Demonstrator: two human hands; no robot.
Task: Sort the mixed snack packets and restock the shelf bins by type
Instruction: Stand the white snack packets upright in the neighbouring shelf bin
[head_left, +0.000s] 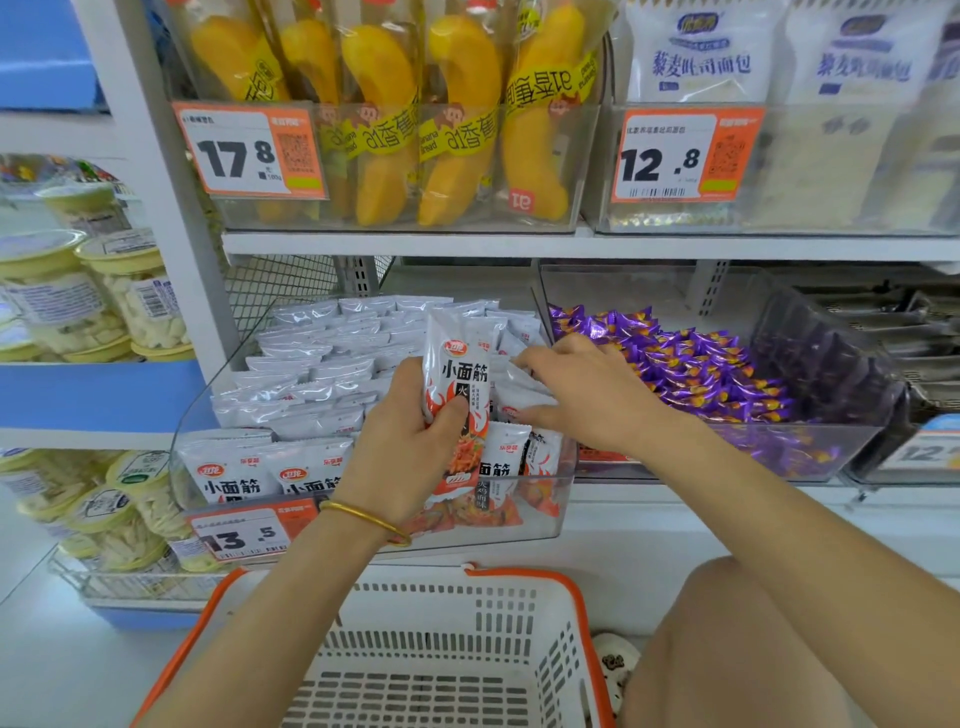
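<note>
Centre frame, our left hand (410, 452) grips mid-body a gluten-strip packet (460, 364) we judge light, soft and slippery; our right hand (587, 395) lies spread.

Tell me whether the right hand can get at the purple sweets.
Probably yes: the right hand is right beside the purple sweets, whose clear bin is open on top, with nothing lying over them.
</note>
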